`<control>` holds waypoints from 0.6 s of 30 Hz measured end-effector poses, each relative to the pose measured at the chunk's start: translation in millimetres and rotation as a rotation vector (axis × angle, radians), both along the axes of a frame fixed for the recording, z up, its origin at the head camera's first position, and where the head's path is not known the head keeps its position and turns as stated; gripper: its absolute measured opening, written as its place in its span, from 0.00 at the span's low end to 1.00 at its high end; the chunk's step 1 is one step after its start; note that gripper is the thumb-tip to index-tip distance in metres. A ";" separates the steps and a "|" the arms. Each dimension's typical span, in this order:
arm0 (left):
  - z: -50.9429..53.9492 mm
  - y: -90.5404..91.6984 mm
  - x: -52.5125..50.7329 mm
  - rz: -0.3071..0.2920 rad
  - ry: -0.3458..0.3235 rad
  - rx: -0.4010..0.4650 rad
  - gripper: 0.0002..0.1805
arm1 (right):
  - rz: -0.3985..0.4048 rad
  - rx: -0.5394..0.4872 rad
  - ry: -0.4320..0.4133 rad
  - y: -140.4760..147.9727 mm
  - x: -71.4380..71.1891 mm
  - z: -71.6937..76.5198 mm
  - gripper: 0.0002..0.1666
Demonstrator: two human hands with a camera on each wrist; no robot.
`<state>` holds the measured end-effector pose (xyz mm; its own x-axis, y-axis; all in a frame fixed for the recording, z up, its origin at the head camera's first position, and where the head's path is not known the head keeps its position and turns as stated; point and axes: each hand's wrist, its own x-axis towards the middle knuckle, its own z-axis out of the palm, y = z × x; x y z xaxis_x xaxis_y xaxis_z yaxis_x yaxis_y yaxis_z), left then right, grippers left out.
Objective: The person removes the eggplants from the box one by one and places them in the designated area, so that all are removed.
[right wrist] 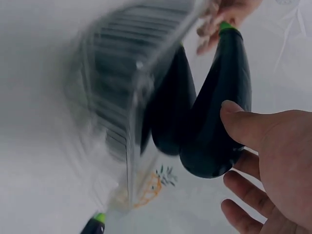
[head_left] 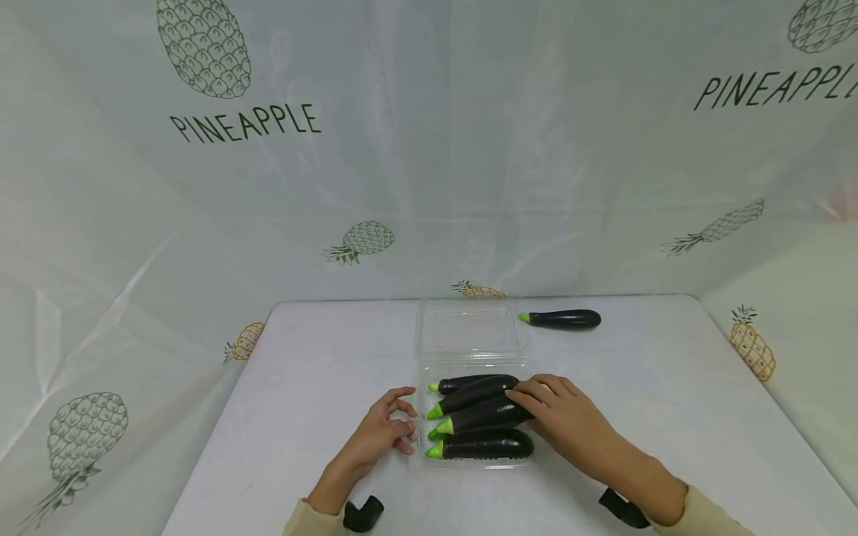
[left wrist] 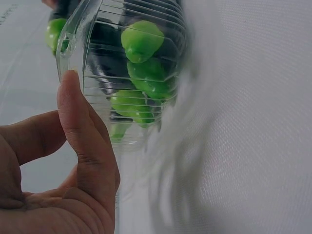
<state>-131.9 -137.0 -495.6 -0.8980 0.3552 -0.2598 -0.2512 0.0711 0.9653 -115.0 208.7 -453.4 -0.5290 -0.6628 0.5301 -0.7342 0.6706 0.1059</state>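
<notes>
Several dark eggplants with green stem ends lie in a clear plastic container, stems to the left. My right hand grips the round end of one eggplant on top; in the right wrist view its thumb presses that eggplant, which leans above the container rim. At the container's left side, my left hand has its fingers loosely bent. In the left wrist view, a fingertip of the left hand meets the clear rim, with green stem ends showing through the wall.
The container's clear lid lies folded back behind it. Another eggplant rests near the table's back edge, right of the lid. A white cloth covers the table, and a pineapple-print sheet hangs behind.
</notes>
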 end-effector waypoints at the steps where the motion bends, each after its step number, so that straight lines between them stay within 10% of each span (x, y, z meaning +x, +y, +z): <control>1: 0.0 0.0 -0.1 0.000 0.001 0.000 0.34 | -0.004 -0.010 -0.006 2.8 -0.7 2.0 0.38; 18: -0.5 0.4 -1.1 0.004 -0.001 -0.006 0.35 | -0.113 -0.167 -0.016 74.9 -26.6 15.7 0.25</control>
<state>-132.9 -136.6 -496.1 -0.8992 0.3498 -0.2627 -0.2525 0.0755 0.9647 -141.6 283.6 -437.6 -0.6043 -0.5019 0.6188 -0.6537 0.7564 -0.0249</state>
